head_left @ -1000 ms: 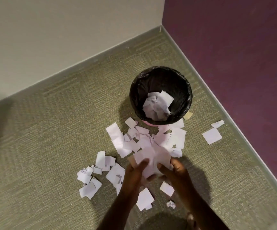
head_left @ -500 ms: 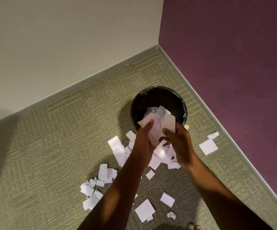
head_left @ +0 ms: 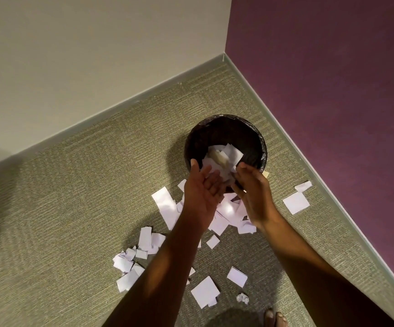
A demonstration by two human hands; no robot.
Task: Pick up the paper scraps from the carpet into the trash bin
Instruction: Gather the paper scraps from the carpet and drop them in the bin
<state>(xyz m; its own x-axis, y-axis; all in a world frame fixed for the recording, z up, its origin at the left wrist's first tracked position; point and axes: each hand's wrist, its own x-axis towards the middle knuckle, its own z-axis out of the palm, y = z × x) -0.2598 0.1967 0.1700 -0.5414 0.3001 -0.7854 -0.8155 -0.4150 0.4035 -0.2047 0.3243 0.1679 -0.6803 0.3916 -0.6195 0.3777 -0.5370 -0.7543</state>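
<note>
A round trash bin (head_left: 225, 128) lined with a black bag stands on the carpet near the room corner. White paper scraps (head_left: 224, 158) lie inside it. My left hand (head_left: 201, 190) and my right hand (head_left: 253, 193) hover over the bin's near rim, palms facing each other, fingers spread, nothing held. Several white scraps (head_left: 167, 206) remain on the carpet under and around my arms. A cluster of scraps (head_left: 129, 263) lies to the left, and a square scrap (head_left: 205, 295) and a crumpled bit (head_left: 242, 298) lie near the bottom.
A beige wall (head_left: 85, 55) and a purple wall (head_left: 333, 67) meet behind the bin, with a grey baseboard along both. Two scraps (head_left: 296, 202) lie near the right baseboard. Toes (head_left: 275, 317) show at the bottom edge.
Both hands lifted a bundle of scraps from the carpet, carried it up over the bin and spread apart. The bundle has dropped into the bin.
</note>
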